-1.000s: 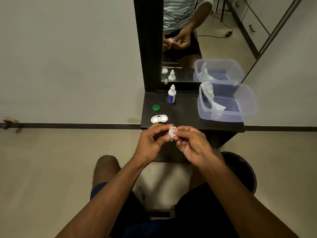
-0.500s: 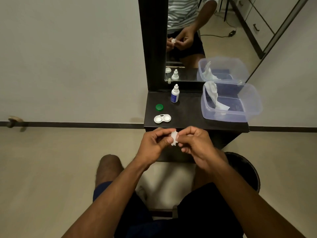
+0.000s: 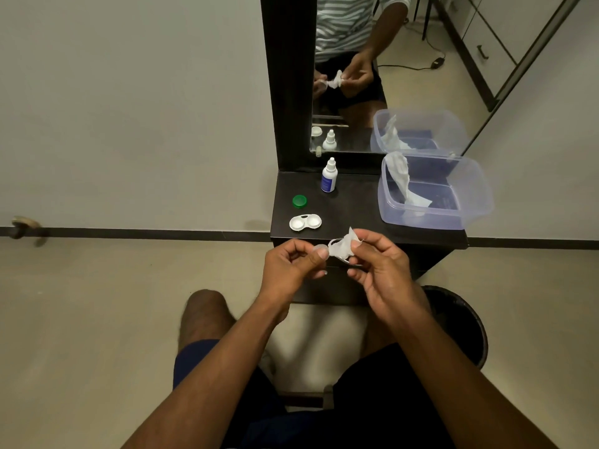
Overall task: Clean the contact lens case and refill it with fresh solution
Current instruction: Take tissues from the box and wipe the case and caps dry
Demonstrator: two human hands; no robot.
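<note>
Left hand [image 3: 291, 264] pinched small clear cap [image 3: 319, 247], right hand [image 3: 377, 264] pinched tissue [image 3: 342, 246] against it. Open lens case [image 3: 305, 222] sat on shelf [image 3: 356, 215] just ahead, long axis sideways, nearer left hand.

both hands [image 3: 293, 265] [image 3: 381, 270] raised close together, fingers curled, pinching.

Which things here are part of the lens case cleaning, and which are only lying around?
Part of the job: lens case, green cap, solution bottle, tissue piece held between left hand and right hand, tissue tub.

Lying about: black bin, mirror.
</note>
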